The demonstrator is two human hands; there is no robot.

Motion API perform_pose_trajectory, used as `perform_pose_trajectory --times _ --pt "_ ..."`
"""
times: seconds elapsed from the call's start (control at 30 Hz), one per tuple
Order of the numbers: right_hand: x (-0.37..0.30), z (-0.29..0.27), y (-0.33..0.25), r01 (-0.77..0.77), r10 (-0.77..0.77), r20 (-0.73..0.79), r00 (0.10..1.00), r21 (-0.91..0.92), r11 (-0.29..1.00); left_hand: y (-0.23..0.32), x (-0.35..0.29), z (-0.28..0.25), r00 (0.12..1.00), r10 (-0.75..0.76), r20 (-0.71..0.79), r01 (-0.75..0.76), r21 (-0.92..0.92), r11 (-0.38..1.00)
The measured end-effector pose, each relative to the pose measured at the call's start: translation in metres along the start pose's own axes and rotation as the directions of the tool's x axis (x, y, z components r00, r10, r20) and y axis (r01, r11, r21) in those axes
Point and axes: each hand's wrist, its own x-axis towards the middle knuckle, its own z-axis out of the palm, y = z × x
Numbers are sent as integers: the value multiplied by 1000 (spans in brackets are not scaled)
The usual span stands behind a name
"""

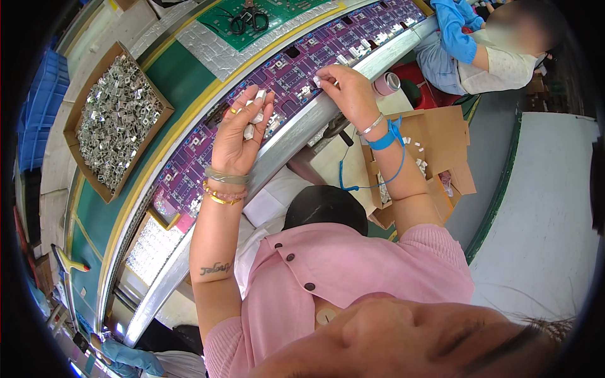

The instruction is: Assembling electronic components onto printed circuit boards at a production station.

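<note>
Several small white plastic connectors [257,113] rest in my left hand [236,142], palm up with the fingers curled around them. It is held over the long purple circuit board [277,79], which lies along a metal rail. My right hand [350,94] pinches one white connector [317,81] between thumb and fingertips, just above the board. On the board's far right part, more white connectors [359,50] sit in a row. A blue wrist strap [386,137] with a coiled cord circles my right wrist.
A cardboard tray of small metal parts [116,120] stands at the left. Scissors [249,17] lie on a green board [277,22] at the back. An open carton [441,135] with white connectors and a can [386,83] are at the right. Another person [479,57] sits at the far right.
</note>
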Motion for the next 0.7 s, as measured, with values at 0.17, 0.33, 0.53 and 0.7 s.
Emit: perform_pose_trajectory --times 0.17,0.33,0.53,0.7 --pt "1 0 0 23 -22 15 1000 -46 999 0 0 -2 1000 -13 -5 13 15 1000" --pt "4 -1 -1 87 -84 30 996 -130 988 0 0 0 1000 0 -10 0 16 1000" --pt "8 2 -1 200 -186 81 979 -248 948 0 1 -1 1000 -10 -7 10 0 1000" --pt "8 3 -3 210 -181 122 976 -296 932 -1 2 -2 1000 -7 5 7 -4 1000"
